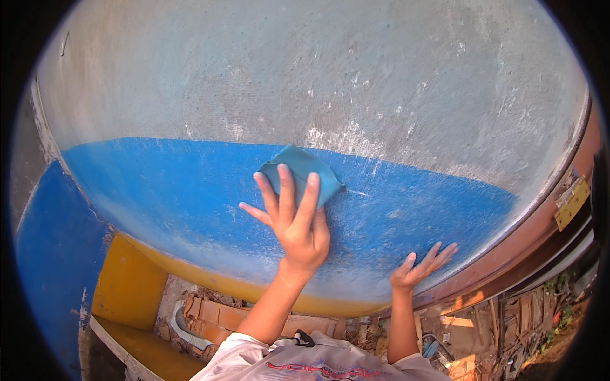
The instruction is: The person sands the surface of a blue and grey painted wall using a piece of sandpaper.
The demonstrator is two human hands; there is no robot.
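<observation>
My left hand (298, 232) holds a folded teal sheet (318, 174), which looks like sandpaper, against the blue band (190, 184) of a painted wall. Its fingers are spread across the sheet's lower part, and the thumb is mostly hidden. The sheet's upper corner reaches the line where blue paint meets the grey upper wall (254, 70). Lower and to the right, my right hand (416, 270) rests with its fingers extended at the blue wall, holding nothing. Pale scuffs and whitish dust mark the paint around both hands.
A yellow strip (254, 292) runs along the wall's bottom. To the lower left stands a yellow and blue ledge (130, 279). Rubble and broken tiles (219, 314) lie below. A reddish-brown frame (502, 273) with a yellow hinge (572, 203) borders the right side.
</observation>
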